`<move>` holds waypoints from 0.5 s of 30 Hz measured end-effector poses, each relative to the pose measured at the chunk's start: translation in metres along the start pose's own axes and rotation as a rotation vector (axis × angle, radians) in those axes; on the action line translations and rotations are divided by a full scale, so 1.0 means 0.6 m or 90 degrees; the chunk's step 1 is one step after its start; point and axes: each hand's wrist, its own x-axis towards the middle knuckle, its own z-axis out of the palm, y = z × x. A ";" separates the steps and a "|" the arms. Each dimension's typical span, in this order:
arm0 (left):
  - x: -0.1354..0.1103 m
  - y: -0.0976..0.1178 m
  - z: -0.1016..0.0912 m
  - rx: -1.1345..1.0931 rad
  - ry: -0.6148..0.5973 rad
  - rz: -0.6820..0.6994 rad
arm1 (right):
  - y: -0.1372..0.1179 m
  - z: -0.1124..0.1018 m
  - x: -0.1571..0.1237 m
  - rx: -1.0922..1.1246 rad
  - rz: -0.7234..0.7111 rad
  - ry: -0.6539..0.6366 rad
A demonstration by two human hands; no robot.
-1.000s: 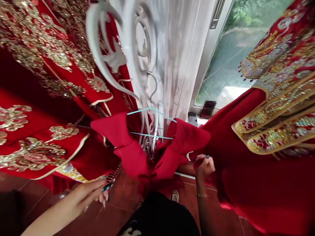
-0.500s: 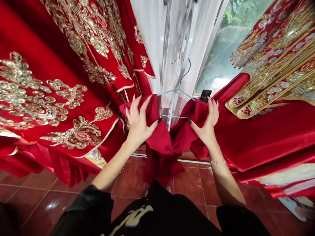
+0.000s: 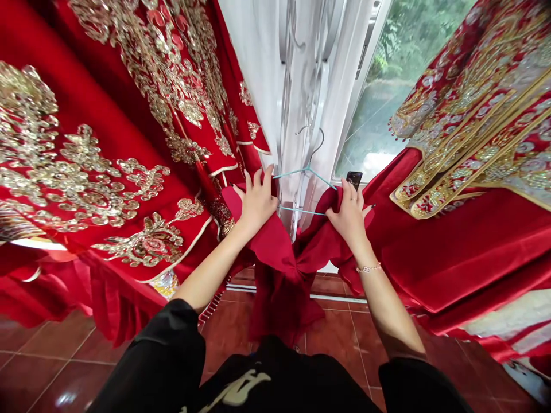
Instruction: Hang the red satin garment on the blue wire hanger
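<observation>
A dark red garment [image 3: 275, 246], gathered at its front, hangs in front of me on a thin light-blue clothes hanger [image 3: 297, 171] with a bare metal hook. My left hand [image 3: 258, 201] is closed over its left shoulder, fingers on the cloth by the hanger's end. On the opposite shoulder, my right hand [image 3: 349, 217] grips the cloth, its thumb by the hanger's lower bar. The fabric in both grips is partly hidden by my fingers. The hook stands free, touching no rail that I can make out.
Red robes with gold beading [image 3: 146, 241] hang close at left, and another embroidered red outfit [image 3: 460, 172] at right. Behind the hanger are a clear rack [image 3: 297, 86] and white curtain. A dark phone-like object [image 3: 353, 179] stands near a window [image 3: 387, 109]. Red tiles [image 3: 232, 327] cover the floor.
Both hands were spread with fingers apart at the garment's shoulders; now they have closed in on the cloth. The view has shifted slightly, and the garment sits a little lower in it.
</observation>
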 end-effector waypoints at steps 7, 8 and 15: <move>0.009 -0.052 -0.020 0.060 0.058 0.026 | 0.061 -0.043 0.032 0.015 -0.042 -0.085; 0.008 -0.057 -0.023 0.070 0.047 0.019 | 0.066 -0.050 0.035 0.006 -0.037 -0.105; -0.004 -0.048 -0.018 0.083 -0.003 0.011 | 0.072 -0.045 0.023 -0.004 -0.063 -0.080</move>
